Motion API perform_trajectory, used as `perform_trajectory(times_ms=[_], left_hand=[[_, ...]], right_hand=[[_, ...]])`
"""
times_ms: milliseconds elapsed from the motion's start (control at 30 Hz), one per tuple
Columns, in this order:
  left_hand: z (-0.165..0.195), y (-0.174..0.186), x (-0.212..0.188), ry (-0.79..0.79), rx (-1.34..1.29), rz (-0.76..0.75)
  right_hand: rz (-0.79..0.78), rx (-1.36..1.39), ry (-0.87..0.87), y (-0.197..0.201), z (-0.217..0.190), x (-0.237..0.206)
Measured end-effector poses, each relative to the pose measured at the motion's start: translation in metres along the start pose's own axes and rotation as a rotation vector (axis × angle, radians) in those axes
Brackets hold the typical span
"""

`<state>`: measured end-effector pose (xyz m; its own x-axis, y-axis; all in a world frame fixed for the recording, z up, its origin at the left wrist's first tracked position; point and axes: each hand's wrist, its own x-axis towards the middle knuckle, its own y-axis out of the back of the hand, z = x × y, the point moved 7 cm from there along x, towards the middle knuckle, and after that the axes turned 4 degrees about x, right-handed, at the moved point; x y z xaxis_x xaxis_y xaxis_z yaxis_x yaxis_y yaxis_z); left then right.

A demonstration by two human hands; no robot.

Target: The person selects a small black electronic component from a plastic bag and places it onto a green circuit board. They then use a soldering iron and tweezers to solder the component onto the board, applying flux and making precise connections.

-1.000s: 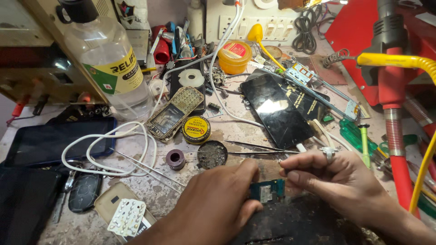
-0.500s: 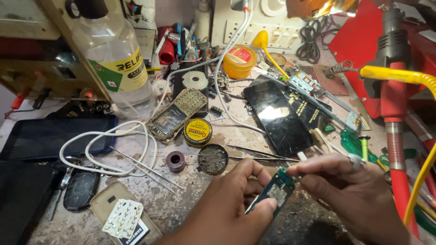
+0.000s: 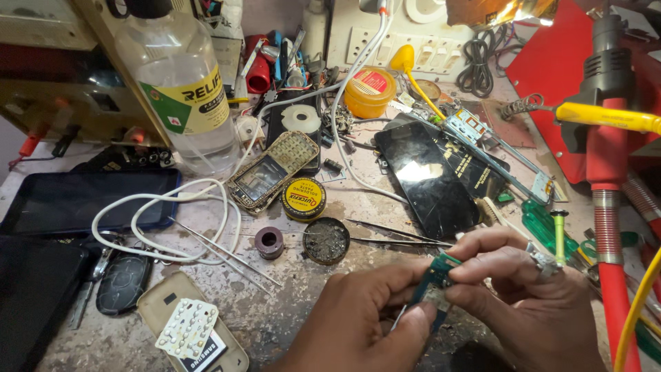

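Both hands pinch a small green circuit board [image 3: 434, 281] between them: left hand [image 3: 365, 324] from below, right hand [image 3: 530, 296] gripping its top. Just beyond lie tweezers [image 3: 392, 234] and a flux tin [image 3: 326, 240]; farther, a phone [image 3: 427, 179].

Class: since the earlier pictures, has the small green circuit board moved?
Yes. The circuit board has tipped from flat to upright and sits nearer the black phone.

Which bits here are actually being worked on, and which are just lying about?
In use: circuit board, pinched between left hand and right hand.

Lying about: bottle, black phone, keypad phone, white cable, tweezers, yellow tin.
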<state>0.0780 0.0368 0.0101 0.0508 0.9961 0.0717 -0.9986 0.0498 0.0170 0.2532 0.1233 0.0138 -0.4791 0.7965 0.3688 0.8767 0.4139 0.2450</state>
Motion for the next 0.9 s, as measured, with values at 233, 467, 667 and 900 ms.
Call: perform_trajectory(times_ms=[233, 467, 667, 900], left_hand=[[0.004, -0.001, 0.001, 0.002, -0.080, -0.003], [0.012, 0.005, -0.001, -0.098, 0.148, 0.050], [0.013, 0.003, 0.000, -0.064, 0.151, 0.023], [-0.001, -0.002, 0.002, 0.077, -0.059, -0.046]], right_hand=[[-0.039, -0.035, 0.054, -0.004, -0.002, 0.001], [0.013, -0.327, 0.290, -0.011, -0.033, -0.003], [0.037, -0.271, 0.283, -0.013, -0.037, -0.001], [0.003, -0.444, 0.270, -0.011, -0.035, 0.000]])
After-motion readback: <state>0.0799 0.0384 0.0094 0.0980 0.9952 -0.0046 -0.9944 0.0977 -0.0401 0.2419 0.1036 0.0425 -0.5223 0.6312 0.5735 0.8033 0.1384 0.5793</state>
